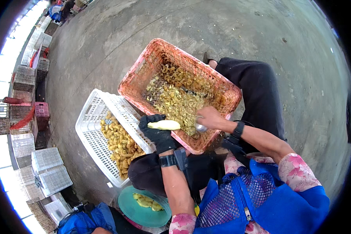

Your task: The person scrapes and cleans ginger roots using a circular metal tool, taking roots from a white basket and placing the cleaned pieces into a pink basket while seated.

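Peeled piece (164,124): pale yellow, long and smooth, just left of the middle, lying across the black glove.
Left hand (156,132): in a black glove, fingers curled around the peeled piece, gripping it over the edge of the pink crate.
Right hand (208,119): bare, at 3 o'clock from the piece, fingers closed on a small shiny metal tool (201,127); kind of tool too small to tell.
Pink crate (144,64): tipped up against the knees, at 12 o'clock from the hands, holding a heap of brown and yellow scraps (175,97).
White crate (90,117): at 9 o'clock from the hands, leaning on the pink crate, about half full of yellow pieces (121,142).
Green plate (130,208): at 6 o'clock, low on the floor, with a few pale peeled pieces on it.
How far along: looks partly done. Lots of scraps already in the pink crate, only a few on the plate, many yellow pieces waiting in the white crate.
Far off: stacks of crates (25,117) at 9 o'clock, along the bright edge of the grey floor.
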Available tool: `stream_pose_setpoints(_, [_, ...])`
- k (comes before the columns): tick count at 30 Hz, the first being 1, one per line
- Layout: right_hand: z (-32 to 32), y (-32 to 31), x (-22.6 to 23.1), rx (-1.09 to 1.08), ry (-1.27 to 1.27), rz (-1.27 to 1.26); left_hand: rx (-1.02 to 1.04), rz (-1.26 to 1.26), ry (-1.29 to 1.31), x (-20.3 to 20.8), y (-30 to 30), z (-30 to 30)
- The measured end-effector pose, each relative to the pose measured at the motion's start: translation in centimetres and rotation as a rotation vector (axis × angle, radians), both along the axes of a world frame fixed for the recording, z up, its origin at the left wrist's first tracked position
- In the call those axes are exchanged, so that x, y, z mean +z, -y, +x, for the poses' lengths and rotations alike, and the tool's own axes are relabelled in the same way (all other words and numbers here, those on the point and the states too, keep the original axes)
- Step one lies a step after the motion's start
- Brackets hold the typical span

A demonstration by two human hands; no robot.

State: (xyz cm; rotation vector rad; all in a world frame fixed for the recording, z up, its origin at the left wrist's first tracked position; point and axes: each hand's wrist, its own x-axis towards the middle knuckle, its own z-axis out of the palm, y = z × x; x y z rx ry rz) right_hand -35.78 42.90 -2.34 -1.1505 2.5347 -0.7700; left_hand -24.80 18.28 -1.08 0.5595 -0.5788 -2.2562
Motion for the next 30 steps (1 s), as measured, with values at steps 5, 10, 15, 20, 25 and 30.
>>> stream_pose_setpoints(5, [-0.8,-2.0,1.2,-0.121,0.444,-0.199,0.012,0.057,0.006,-0.5,0.3,0.4])
stream_pose_setpoints(10, [-0.1,-0.4,4.0,-0.239,0.827,-0.418,-0.205,0.295,-0.212,-2.5,0.6,1.1])
stream_pose_setpoints(15, [2.7,1.8,5.8,-0.398,1.159,-0.532,-0.233,0.286,-0.190,-1.6,-0.7,0.8])
stream_pose_setpoints(20, [4.5,6.9,5.5,-0.857,1.609,-0.686,-0.249,0.251,-0.193,-0.9,-0.8,0.7])
stream_pose_setpoints(25, [4.6,10.4,3.1,-1.022,1.897,-0.926,-0.256,-0.012,-0.088,1.7,-3.1,-0.6])
stream_pose_setpoints(30, [3.3,10.1,4.0,-1.068,1.800,-0.986,-0.178,-0.121,0.177,6.2,-6.0,-2.3])
